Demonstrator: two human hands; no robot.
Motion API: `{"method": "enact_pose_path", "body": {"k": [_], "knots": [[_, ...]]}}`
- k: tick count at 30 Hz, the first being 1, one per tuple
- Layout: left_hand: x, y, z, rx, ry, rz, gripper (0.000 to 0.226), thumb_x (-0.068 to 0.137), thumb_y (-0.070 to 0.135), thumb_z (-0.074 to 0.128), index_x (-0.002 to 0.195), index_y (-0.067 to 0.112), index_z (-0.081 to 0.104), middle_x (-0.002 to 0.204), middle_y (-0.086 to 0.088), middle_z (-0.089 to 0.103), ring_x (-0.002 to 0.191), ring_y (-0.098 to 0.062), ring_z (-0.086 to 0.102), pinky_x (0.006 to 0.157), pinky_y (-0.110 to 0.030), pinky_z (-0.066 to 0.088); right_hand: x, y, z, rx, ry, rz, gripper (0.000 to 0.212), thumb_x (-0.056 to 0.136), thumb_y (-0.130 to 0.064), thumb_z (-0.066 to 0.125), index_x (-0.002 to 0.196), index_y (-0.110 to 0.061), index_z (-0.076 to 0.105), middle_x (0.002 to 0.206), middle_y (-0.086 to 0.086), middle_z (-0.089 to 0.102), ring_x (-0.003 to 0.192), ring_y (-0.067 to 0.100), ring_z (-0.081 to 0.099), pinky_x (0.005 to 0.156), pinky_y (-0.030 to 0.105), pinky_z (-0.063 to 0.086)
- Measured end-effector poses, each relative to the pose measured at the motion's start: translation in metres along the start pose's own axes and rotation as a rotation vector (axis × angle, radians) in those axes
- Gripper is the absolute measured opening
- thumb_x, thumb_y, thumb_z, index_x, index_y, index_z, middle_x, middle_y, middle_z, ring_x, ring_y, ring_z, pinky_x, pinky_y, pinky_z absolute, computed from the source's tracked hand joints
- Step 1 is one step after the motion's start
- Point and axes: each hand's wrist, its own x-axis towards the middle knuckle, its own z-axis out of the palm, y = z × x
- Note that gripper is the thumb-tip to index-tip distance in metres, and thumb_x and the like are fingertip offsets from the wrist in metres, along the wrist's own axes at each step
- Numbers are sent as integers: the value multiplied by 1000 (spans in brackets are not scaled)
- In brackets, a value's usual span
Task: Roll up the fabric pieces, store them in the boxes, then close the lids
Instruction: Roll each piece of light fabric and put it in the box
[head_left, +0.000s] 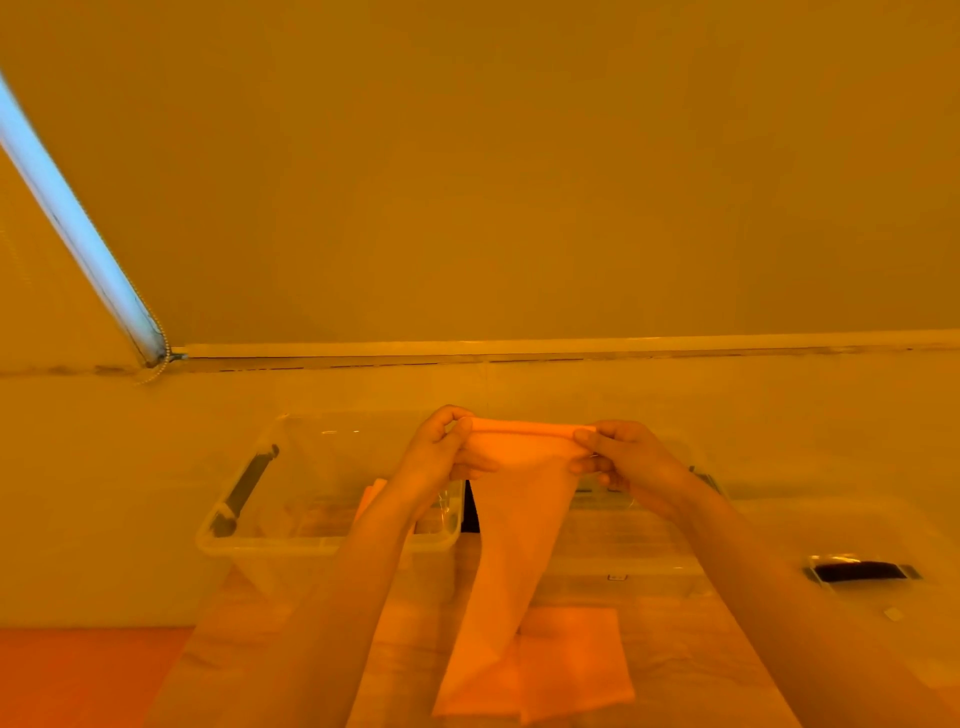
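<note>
Between both hands (524, 457) hangs the fabric (511, 545).

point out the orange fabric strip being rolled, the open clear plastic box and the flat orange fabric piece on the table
orange fabric strip (519, 525), head view, hanging middle
open clear plastic box (244, 545), head view, near rim
flat orange fabric piece (582, 660), head view, centre

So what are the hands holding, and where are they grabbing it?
Both hands hold one piece of cloth by its rolled top edge: the left hand pinches the left end, the right hand the right end. The rest hangs down.
</note>
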Motion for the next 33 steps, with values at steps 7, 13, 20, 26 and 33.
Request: {"method": "enact_pose_path", "body": {"k": [7, 13, 20, 26, 33], "knots": [[5, -3, -1, -87, 6, 40, 13, 99, 12, 45, 102, 11, 58, 69, -9, 69, 58, -16, 68, 50, -20, 53, 2, -2, 3, 170, 10, 23, 14, 94, -3, 54, 98, -11, 66, 69, 4, 72, 56, 6, 67, 40, 13, 43], [11, -4, -3, -258, -6, -6, 21, 92, -2, 51, 99, 12, 65, 78, -10, 72, 68, -17, 70, 61, -21, 57, 8, -1, 6, 381, 25, 62, 20, 92, 5, 50, 98, -5, 66, 70, 10, 70, 55, 10, 66, 47, 16, 51], [9, -7, -6, -146, -33, 15, 15, 90, 2, 57, 99, 12, 65, 82, -11, 70, 68, -17, 71, 62, -21, 58, 8, 4, 7, 210, 52, 30, 13, 89, 0, 61, 97, -7, 67, 69, 6, 68, 54, 5, 63, 46, 13, 48], [7, -5, -11, -65, -90, -30, 18, 90, 2, 57, 102, 12, 65, 96, -14, 71, 79, -17, 72, 70, -21, 58, 7, 3, 2, 188, 8, 53, 21, 89, 6, 56, 108, 1, 64, 80, 8, 71, 65, 8, 68, 56, 14, 54], [9, -5, -5, -20, -62, -42, 14, 95, 8, 53, 101, 18, 61, 62, -3, 70, 55, -11, 67, 51, -19, 54, 5, 4, 6, -6, -20, 26, 11, 95, -8, 56, 104, -11, 60, 67, 5, 70, 53, 9, 66, 42, 15, 46]]}}
